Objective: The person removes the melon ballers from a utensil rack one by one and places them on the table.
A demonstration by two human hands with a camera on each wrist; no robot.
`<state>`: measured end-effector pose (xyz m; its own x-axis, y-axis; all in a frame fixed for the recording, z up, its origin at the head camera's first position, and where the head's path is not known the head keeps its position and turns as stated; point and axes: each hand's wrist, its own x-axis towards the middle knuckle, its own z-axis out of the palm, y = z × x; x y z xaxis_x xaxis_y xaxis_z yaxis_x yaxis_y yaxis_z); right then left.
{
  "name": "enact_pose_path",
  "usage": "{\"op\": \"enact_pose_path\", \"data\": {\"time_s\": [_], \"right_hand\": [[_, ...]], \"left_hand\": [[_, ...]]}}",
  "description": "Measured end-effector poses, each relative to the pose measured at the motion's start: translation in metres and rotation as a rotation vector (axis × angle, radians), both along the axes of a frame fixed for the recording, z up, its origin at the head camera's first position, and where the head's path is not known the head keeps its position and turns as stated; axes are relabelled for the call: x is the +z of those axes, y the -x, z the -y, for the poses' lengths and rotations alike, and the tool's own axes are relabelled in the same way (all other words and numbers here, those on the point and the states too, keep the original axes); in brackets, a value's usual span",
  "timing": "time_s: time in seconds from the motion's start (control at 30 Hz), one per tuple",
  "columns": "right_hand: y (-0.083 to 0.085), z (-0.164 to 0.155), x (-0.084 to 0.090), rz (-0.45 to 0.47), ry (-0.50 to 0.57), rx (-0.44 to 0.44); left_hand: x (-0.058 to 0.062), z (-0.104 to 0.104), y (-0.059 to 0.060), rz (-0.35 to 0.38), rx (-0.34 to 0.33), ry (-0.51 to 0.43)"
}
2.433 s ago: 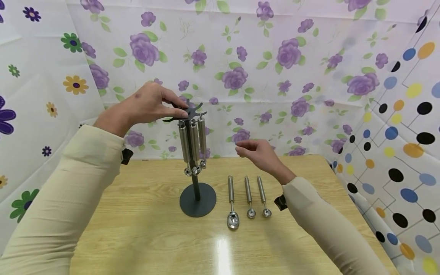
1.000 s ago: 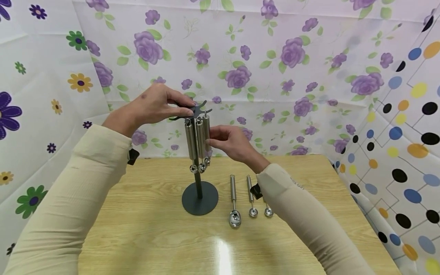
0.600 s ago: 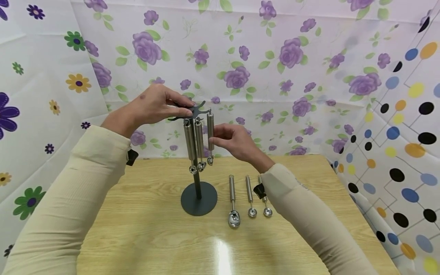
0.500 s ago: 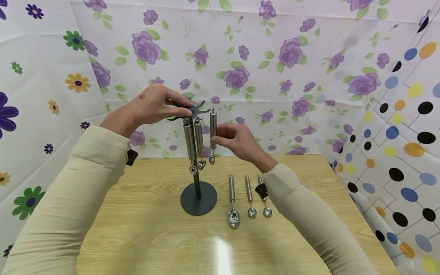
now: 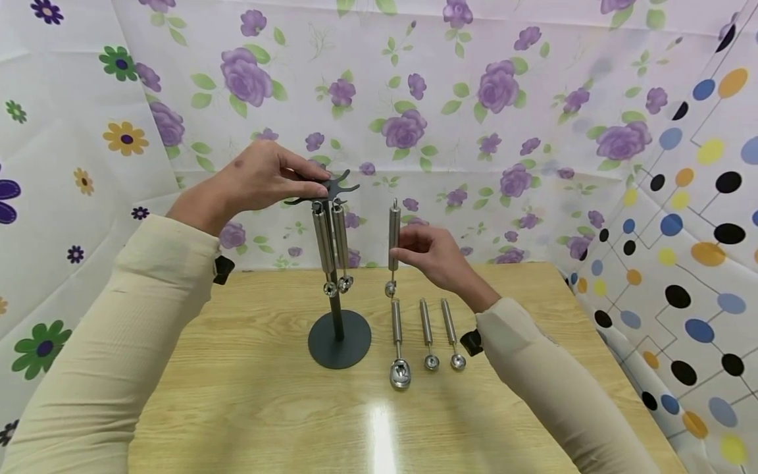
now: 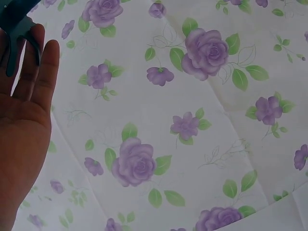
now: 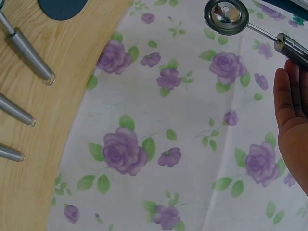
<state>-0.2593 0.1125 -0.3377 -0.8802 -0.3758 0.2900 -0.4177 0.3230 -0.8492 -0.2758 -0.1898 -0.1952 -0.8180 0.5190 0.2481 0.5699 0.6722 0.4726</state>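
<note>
Against a white cloth with multicoloured flowers (image 5: 41,345) at far left, a person's left hand (image 5: 254,174) reaches in from a cream sleeve, thumb and fingers pinching the hooked top of a dark stand (image 5: 336,319). The stand's round base rests on a wood-grain table (image 5: 249,401). From its hooks hang two metal utensils, handles up and small heads down: a left hanging scoop (image 5: 322,243) and, just beside it, a right hanging scoop (image 5: 341,237).

To the right of the stand and apart from it, a raised scoop (image 5: 393,227) is held nearly upright above the table, bowl lowermost. The right hand (image 5: 438,260) has its handle between thumb and curled fingers, the gap closed down to the handle's width.

Below, three utensils lie in a row on the table, handles pointing away from the person: a large scoop (image 5: 397,326), a middle scoop (image 5: 426,322) and, near it, an end scoop (image 5: 449,322). A purple-rose cloth (image 5: 551,197) spans the background, and a dotted cloth (image 5: 705,289) closes off the far right.
</note>
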Motion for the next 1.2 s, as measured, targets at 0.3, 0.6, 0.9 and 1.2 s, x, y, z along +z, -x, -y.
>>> {"op": "enact_pose_path", "data": {"time_s": [0.3, 0.6, 0.9, 1.2], "right_hand": [[-0.007, -0.022, -0.017, 0.033, -0.016, -0.044], [-0.012, -0.043, -0.027, 0.057, -0.013, -0.072], [-0.015, -0.062, -0.033, 0.078, -0.038, -0.132], [-0.017, -0.08, -0.038, 0.074, -0.06, -0.157]], "left_hand": [[-0.001, -0.003, -0.001, -0.046, 0.023, -0.011], [-0.003, -0.002, 0.0, -0.106, 0.008, 0.021], [0.002, 0.0, -0.002, -0.12, -0.056, 0.069], [0.004, -0.005, -0.005, -0.094, 0.043, 0.062]]}}
